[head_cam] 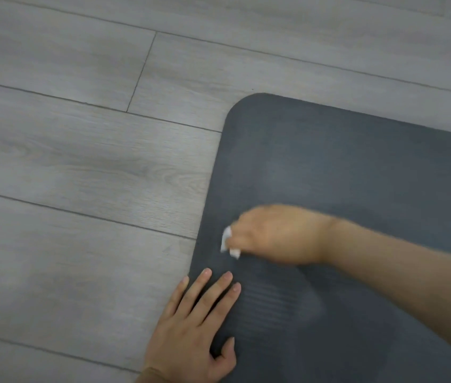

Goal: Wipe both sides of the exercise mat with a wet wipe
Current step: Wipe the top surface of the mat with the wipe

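Note:
A dark grey exercise mat (343, 161) lies flat on the floor, its rounded corner at the upper middle and its left edge running down toward me. My right hand (277, 233), blurred by motion, holds a small white wet wipe (228, 243) against the mat near that left edge. Only the wipe's crumpled end shows past the fingers. My left hand (194, 330) rests flat on the mat's left edge just below, fingers spread and straight, thumb out to the right. Faint lighter streaks mark the mat's surface around both hands.
Grey wood-plank flooring (80, 175) fills the left and top of the view. The mat runs out of frame to the right and bottom.

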Demonstrator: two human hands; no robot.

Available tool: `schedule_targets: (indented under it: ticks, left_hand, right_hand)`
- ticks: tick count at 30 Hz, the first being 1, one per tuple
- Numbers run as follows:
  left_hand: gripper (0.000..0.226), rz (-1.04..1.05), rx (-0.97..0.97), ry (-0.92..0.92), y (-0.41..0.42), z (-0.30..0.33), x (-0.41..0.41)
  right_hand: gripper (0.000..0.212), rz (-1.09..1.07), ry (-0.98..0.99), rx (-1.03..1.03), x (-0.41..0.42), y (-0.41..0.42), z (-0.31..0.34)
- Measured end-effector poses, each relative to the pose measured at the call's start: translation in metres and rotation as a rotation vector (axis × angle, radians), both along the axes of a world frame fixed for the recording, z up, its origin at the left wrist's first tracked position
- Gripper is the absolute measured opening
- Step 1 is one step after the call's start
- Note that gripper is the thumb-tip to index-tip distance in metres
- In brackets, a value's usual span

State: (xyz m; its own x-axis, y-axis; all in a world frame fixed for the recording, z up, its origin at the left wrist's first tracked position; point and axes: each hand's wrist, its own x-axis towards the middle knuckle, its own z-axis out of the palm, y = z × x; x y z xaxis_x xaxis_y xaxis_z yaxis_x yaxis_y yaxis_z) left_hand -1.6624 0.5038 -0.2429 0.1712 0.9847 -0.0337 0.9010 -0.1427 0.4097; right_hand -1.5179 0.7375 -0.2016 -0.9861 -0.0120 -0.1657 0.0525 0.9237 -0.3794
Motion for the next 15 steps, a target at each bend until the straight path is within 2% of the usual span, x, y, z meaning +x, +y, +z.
schedule_targets:
  ticks: [1, 3, 5, 6, 7, 8, 11, 13, 14, 15]
  left_hand:
    - [0.088, 0.001, 0.0, 0.002, 0.0, 0.001, 0.0]
    - [0.086, 0.002, 0.0, 0.008, 0.001, 0.002, 0.0]
    - [0.087, 0.001, -0.008, 0.011, 0.002, 0.003, 0.001]
    - [0.087, -0.005, -0.007, 0.014, 0.002, 0.002, 0.001]
    - [0.087, -0.01, -0.005, 0.021, 0.002, 0.001, 0.001]
    - [0.086, -0.009, -0.006, 0.027, 0.0, 0.0, 0.0]
    - [0.088, -0.007, -0.019, 0.014, -0.002, 0.002, 0.0]
    - [0.088, -0.014, 0.0, 0.005, -0.002, 0.001, 0.001]
    - [0.088, -0.014, 0.01, 0.009, -0.002, 0.0, 0.001]
    - [0.087, -0.013, 0.013, 0.019, -0.003, -0.001, 0.001]
  right_hand:
    - [0.027, -0.089, 0.036, 0.101, -0.002, 0.028, -0.001]
    - [0.031, -0.584, 0.092, 0.256, -0.011, 0.096, -0.01]
    - [0.029, -1.16, 0.097, 0.226, -0.019, 0.138, -0.017]
    - [0.027, -1.329, 0.092, 0.186, -0.026, 0.135, -0.018]
    - [0.026, -1.323, 0.114, 0.158, -0.033, 0.119, -0.018]
    - [0.027, -1.189, 0.129, 0.095, -0.034, 0.09, -0.018]
    - [0.028, -0.475, 0.119, -0.187, -0.003, -0.035, -0.009]
    - [0.027, -0.097, 0.015, -0.163, 0.024, -0.056, 0.002]
    - [0.026, -0.069, 0.037, -0.073, 0.031, -0.034, 0.001]
    - [0.026, -0.199, 0.084, 0.037, 0.033, 0.001, -0.001]
